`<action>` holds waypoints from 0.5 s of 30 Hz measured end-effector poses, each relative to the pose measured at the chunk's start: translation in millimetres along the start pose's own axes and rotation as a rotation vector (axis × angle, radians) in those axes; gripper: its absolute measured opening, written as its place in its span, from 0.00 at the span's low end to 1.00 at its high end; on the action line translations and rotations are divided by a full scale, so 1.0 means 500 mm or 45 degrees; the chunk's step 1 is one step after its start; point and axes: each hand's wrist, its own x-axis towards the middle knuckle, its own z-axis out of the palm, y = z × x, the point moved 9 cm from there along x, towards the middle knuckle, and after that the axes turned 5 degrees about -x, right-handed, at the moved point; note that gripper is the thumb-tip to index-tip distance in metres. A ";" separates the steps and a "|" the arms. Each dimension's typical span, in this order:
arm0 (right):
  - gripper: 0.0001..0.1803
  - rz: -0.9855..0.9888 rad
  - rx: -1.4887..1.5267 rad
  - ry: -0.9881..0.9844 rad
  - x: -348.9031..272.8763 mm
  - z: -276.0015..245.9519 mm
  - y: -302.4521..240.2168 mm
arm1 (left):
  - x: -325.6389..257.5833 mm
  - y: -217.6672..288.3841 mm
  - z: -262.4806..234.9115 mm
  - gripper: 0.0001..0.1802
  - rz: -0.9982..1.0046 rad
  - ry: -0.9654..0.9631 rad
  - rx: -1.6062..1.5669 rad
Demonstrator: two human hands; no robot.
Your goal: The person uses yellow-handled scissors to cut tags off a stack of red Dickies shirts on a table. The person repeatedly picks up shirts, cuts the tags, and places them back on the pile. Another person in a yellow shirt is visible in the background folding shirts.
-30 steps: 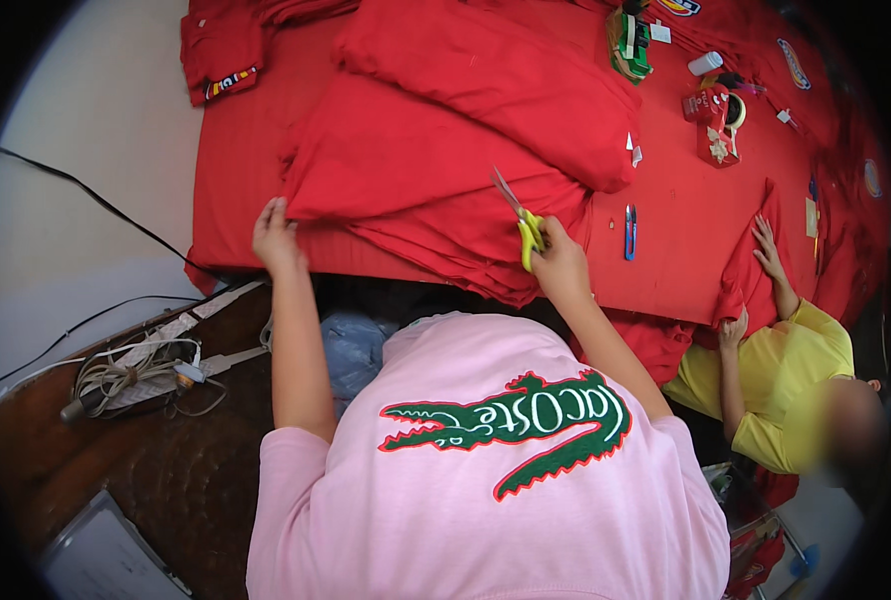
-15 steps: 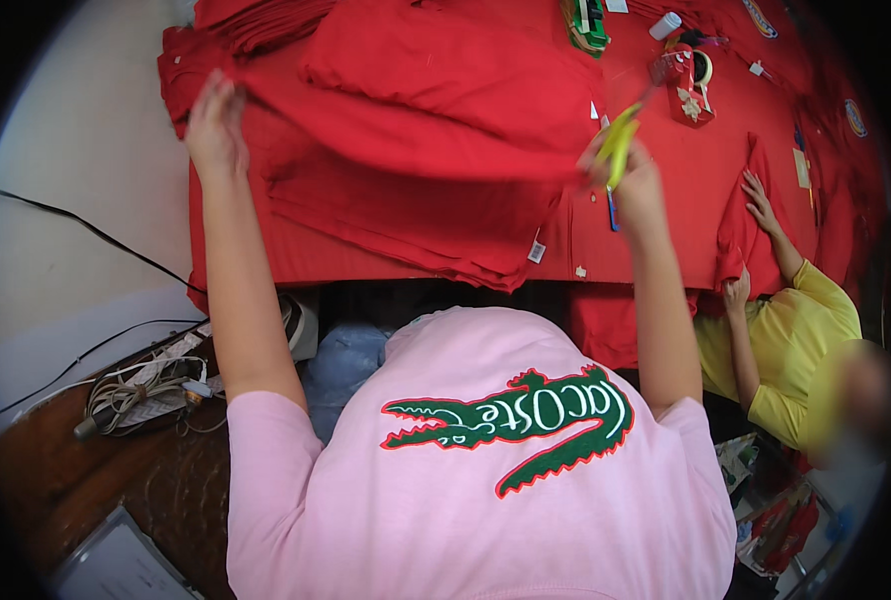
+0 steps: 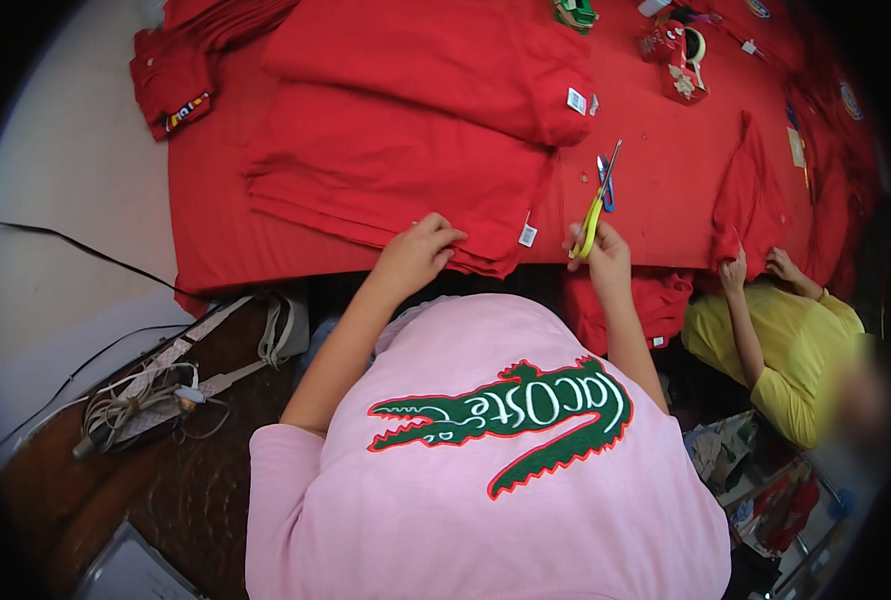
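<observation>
Cable bundle: at 8 o'clock, a pale cable bundle is lying on a brown surface.
Emblem: at 10 o'clock, a folded red garment with an emblem is resting at the table's left end.
Garment pile: at 11 o'clock, red folded garments are lying spread and overlapping on the red-covered table.
Left hand: just above centre, the left hand is curling its fingers narrowly at the pile's near edge; whether it is pinching cloth, I cannot tell.
Tag: towards 2 o'clock, a white tag is hanging at the pile's right corner.
Right hand: between 2 and 3 o'clock, the right hand is holding yellow-handled scissors, blades pointing towards 12.
Snips: at 2 o'clock, blue snips are lying behind the blades.
Co-worker: at 3 o'clock, a person in a yellow shirt is handling a red garment.
</observation>
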 end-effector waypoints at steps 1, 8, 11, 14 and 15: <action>0.15 0.036 -0.031 -0.020 -0.014 0.017 0.025 | 0.000 -0.004 0.015 0.12 0.012 0.031 0.010; 0.19 -0.157 0.223 -0.276 -0.019 0.105 -0.079 | 0.024 -0.011 -0.038 0.04 -0.281 0.059 -0.239; 0.47 -0.296 0.737 -0.775 -0.072 0.187 -0.248 | 0.014 -0.093 -0.086 0.06 -0.315 0.649 -0.853; 0.64 -0.377 1.078 -1.127 -0.172 0.262 -0.440 | 0.031 -0.177 -0.103 0.12 -0.386 1.069 -1.507; 0.66 -0.476 1.193 -1.278 -0.209 0.282 -0.508 | 0.034 -0.205 -0.090 0.15 -0.484 1.078 -1.685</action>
